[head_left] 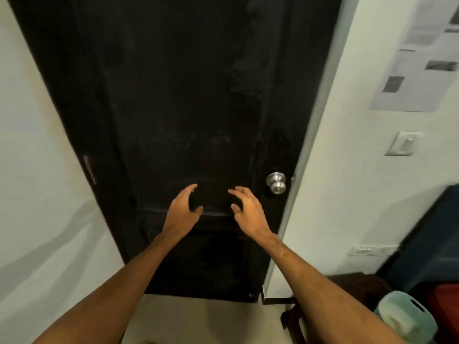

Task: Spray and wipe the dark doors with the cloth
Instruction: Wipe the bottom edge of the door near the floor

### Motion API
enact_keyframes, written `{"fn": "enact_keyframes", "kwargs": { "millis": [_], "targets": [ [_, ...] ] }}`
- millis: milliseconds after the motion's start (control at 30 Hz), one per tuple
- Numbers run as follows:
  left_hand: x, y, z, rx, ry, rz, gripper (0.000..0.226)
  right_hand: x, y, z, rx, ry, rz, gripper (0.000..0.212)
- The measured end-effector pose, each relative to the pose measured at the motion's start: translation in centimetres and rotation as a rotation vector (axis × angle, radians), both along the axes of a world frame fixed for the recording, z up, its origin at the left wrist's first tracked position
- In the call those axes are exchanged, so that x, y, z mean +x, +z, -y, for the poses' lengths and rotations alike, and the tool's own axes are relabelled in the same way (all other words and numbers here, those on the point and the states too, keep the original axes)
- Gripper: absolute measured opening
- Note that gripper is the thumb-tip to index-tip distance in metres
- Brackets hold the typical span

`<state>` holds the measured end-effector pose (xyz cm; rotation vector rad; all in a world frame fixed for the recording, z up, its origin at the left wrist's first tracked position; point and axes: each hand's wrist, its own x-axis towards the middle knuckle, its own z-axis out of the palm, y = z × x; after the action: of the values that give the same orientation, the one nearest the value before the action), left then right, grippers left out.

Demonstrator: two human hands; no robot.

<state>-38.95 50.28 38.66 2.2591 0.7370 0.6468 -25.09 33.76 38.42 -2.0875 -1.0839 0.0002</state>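
Both hands — left [182, 209], right [249, 211] — spread, holding nothing, before the dark door [188, 95]; green bin's [407, 316] contents unclear.

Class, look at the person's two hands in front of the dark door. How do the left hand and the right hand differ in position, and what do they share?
The left hand is further from the silver knob; the right hand is close beside it. The left hand's thumb points right, the right hand's thumb points left, so they mirror each other. Shared: both are raised before the dark door, fingers loosely spread, holding nothing; no cloth or spray shows.
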Motion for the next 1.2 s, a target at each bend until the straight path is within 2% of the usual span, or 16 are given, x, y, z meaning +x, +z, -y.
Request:
{"fn": "enact_keyframes", "kwargs": {
  "millis": [167,300,467,533,667,833,900,1033,1200],
  "targets": [
    [7.0,-1.2,5.2,-0.071,-0.111,-0.04,0.064,4.4,-0.3,5.5,0.073,-0.192,-0.041,0.046],
    [13.7,-1.2,8.4,-0.236,-0.111,-0.023,0.054,8.6,-0.8,8.0,0.185,-0.348,-0.085,0.037],
    [22.7,-2.1,11.3,-0.487,0.035,-0.04,0.07,14.4,-2.1,9.5,0.257,-0.456,-0.135,0.029],
    [26.2,-2.4,12.6,-0.604,0.044,-0.034,0.073,16.9,-2.5,9.7,0.289,-0.48,-0.155,0.029],
    [31.7,-2.8,14.4,-0.862,0.075,0.016,0.066,20.5,-3.0,9.2,0.341,-0.514,-0.168,0.027],
    [35.2,-4.5,14.4,-0.908,0.235,0.094,0.051,23.0,-4.3,8.4,0.418,-0.55,-0.149,0.029],
    [36.3,-4.3,14.1,-0.998,0.254,0.136,0.044,23.7,-5.0,7.9,0.437,-0.547,-0.134,0.034],
    [38.2,-4.1,12.7,-1.182,0.248,0.166,0.047,23.5,-6.3,6.8,0.453,-0.542,-0.14,0.041],
    [39.8,-3.6,11.9,-1.411,0.246,0.265,0.033,24.0,-7.2,5.1,0.464,-0.511,-0.214,0.045]
  ]
}}
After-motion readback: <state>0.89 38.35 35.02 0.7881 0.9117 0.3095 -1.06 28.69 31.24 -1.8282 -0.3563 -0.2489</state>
